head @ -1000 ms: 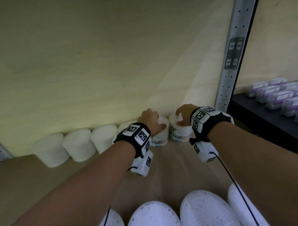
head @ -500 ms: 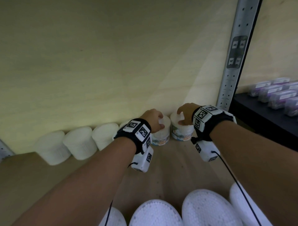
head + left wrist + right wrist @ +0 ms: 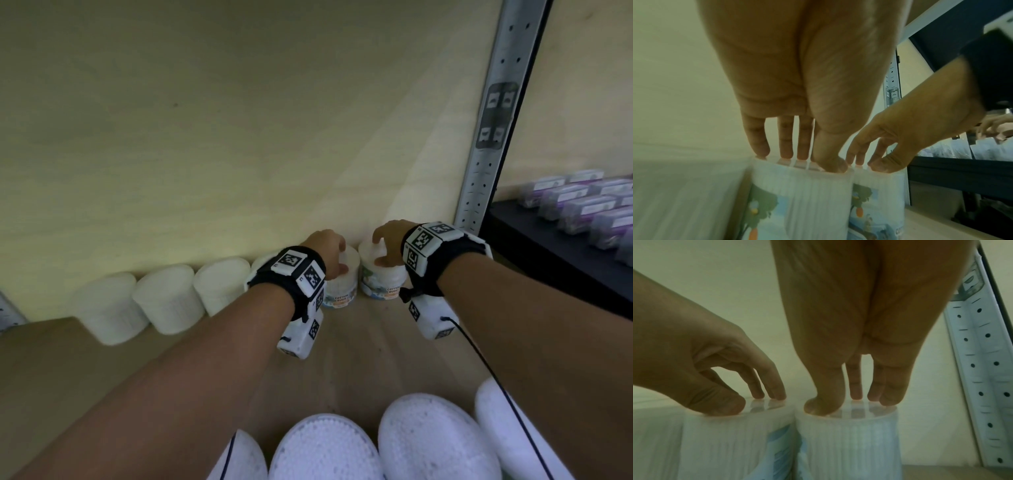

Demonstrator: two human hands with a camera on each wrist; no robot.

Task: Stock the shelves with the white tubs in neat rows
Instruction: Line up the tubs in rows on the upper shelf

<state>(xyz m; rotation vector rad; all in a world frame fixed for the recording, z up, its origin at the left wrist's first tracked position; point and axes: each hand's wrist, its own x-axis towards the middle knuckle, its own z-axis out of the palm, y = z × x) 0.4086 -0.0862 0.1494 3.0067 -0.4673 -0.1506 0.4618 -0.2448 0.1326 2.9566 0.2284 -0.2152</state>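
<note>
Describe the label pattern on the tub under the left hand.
An illustrated scene: green tree, orange shape, blue background on the tub; clearest in the left wrist view.

This looks like a shop or a stock room. A wooden shelf (image 3: pixel 370 346) has a metal post with rows of holes (image 3: pixel 493 113) at its side, and white tubs (image 3: pixel 164 298) stand in a line along the back wall, two of them with "Cotton Buds" labels (image 3: pixel 342 298). Next to it is a dark shelf (image 3: pixel 548 250) with neat rows of small purple packs (image 3: pixel 579 205), all the same, like things for sale.
</note>
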